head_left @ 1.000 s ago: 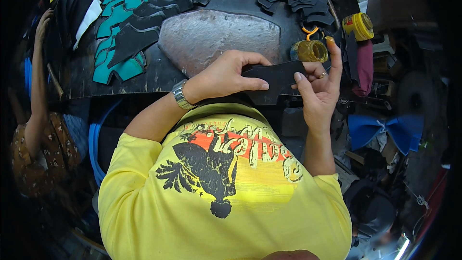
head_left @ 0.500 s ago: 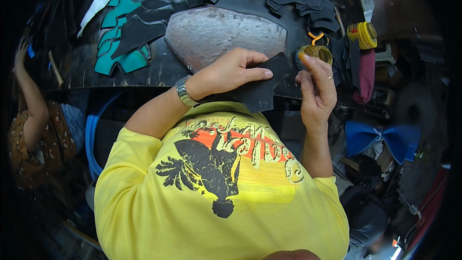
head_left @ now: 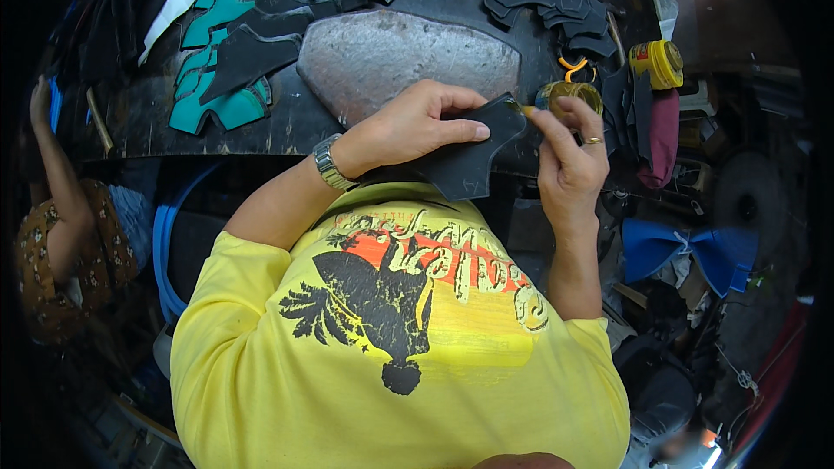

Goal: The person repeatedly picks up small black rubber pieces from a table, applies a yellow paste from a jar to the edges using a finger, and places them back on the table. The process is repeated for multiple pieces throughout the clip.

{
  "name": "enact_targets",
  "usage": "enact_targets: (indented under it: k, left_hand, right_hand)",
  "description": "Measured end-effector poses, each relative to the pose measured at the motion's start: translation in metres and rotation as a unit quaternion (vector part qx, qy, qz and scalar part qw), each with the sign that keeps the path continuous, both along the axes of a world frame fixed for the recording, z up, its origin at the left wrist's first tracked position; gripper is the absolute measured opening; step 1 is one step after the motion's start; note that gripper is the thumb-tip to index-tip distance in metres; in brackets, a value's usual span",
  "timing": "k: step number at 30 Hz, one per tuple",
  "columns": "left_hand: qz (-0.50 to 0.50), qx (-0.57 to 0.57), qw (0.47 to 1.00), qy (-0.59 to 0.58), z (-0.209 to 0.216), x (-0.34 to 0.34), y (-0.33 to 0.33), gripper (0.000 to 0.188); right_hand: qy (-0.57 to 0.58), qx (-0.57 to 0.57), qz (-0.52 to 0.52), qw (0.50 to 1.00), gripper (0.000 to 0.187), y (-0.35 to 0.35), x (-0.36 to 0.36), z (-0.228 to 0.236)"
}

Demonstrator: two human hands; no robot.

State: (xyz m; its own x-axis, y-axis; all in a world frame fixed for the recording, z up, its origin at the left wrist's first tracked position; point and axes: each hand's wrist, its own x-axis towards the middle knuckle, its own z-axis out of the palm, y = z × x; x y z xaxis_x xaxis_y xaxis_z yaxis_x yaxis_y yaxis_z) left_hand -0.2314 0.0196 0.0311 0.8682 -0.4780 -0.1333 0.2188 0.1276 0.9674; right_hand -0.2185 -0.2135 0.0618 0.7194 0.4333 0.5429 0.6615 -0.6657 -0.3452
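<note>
Smeared fingertip meets the corner of the black piece

Watching from afar through the head camera, I see a black flat piece (head_left: 465, 165) held above the near edge of a dark surface (head_left: 287, 137), in front of the wearer's yellow shirt (head_left: 252, 330). The left hand (head_left: 417, 128) clamps it, thumb on top and the other fingers mostly hidden.

Half a second ago, the right hand (head_left: 573, 156) was apart from the piece. Now its outstretched index finger, tipped with amber paste, is at the piece's far right corner, apparently touching, where a wet smear shines. I judge that paste is being spread along the edge. The other fingers are loosely curled and grip nothing I can see.

Just beyond the right hand lies an open jar (head_left: 554, 89) of amber paste. Farther off are a grey-brown slab (head_left: 408, 56), teal pieces (head_left: 208, 113) at left, and a black pile (head_left: 552, 0) at right.
</note>
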Motion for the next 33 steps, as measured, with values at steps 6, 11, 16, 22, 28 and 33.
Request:
enact_targets:
  k: [6,11,16,22,28,33]
  left_hand:
    - [-0.047,0.009,0.999,0.011,0.005,0.000,-0.001,0.030]
    - [-0.073,0.009,0.997,0.004,0.011,0.000,0.001,0.031]
    - [-0.076,0.017,0.997,-0.002,0.011,0.000,0.003,0.031]
    - [-0.084,0.026,0.996,-0.019,0.008,0.001,0.001,0.032]
    - [-0.074,0.017,0.997,-0.019,0.005,0.001,-0.001,0.033]
    - [-0.045,-0.036,0.998,0.027,0.004,0.000,-0.004,0.033]
  right_hand:
    - [0.145,0.180,0.071,0.970,0.040,-0.001,0.005,0.010]
    - [0.300,0.244,0.121,0.914,0.035,0.004,-0.001,0.003]
    - [0.364,0.286,0.119,0.878,0.034,0.004,0.000,-0.006]
    - [0.435,0.374,0.152,0.805,0.030,0.002,-0.002,-0.014]
    - [0.508,0.491,0.140,0.694,0.023,-0.003,-0.010,-0.020]
    - [0.492,0.513,0.123,0.693,0.021,-0.006,-0.016,-0.019]
